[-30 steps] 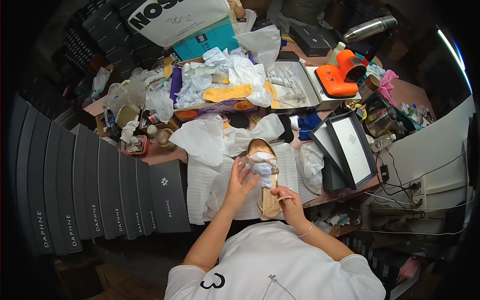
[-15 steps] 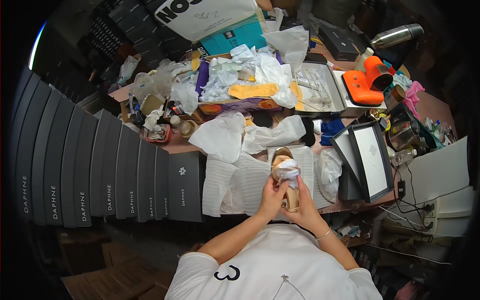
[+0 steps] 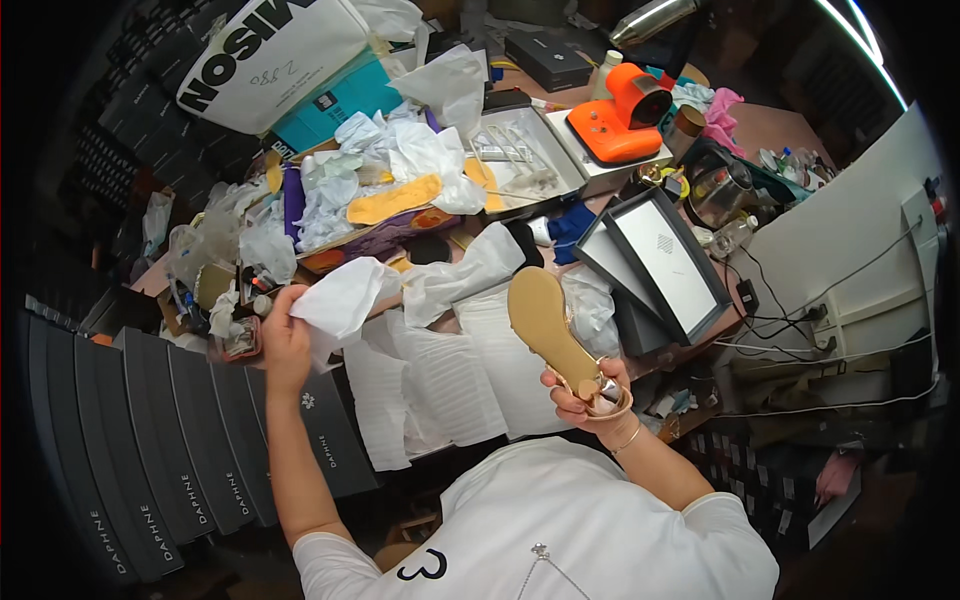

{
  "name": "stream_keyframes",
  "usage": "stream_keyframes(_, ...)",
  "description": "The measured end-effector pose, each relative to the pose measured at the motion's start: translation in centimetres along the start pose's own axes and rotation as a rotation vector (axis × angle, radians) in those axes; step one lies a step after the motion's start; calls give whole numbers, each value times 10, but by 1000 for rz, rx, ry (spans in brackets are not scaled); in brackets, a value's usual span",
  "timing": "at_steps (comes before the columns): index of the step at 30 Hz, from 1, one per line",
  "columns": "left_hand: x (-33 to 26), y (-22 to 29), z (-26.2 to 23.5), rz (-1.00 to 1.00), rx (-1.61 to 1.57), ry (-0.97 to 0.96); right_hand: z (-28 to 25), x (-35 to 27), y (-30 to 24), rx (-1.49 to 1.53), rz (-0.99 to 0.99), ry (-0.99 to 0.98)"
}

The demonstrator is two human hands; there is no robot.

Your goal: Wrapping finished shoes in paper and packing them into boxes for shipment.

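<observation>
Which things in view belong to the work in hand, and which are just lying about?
In the work:
- sandal, in the right hand
- white sheet, in the left hand
- ribbed white wrapping, probably, lying between the hands

Apparently just lying about:
- orange device
- pink cloth
- clear bottle

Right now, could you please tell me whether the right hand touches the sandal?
Touching. The head view shows the right hand holding the sandal in a closed grip around its heel end.
</observation>
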State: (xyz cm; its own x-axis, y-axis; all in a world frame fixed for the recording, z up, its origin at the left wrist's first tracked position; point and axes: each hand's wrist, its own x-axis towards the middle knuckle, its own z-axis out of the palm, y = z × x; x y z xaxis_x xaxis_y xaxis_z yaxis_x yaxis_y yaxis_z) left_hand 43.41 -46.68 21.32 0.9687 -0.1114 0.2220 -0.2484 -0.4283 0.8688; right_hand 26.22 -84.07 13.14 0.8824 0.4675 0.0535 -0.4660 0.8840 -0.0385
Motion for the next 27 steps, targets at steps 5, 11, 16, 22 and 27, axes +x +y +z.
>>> stream_keyframes(5,35,89,-5,-263,-554,-666,5,-16,-12,90,-50,-48)
stream_keyframes(11,65,-49,73,188,525,-173,-4,-18,-2,-14,-42,129)
stream_keyframes(16,-30,-22,97,94,185,-332,-19,-43,-9,-31,-127,190)
stream_keyframes(22,-155,6,143,-149,325,-148,-37,-49,-18,230,-88,125)
stream_keyframes(27,-136,-35,203,-63,239,199,-29,-43,-19,312,-96,88)
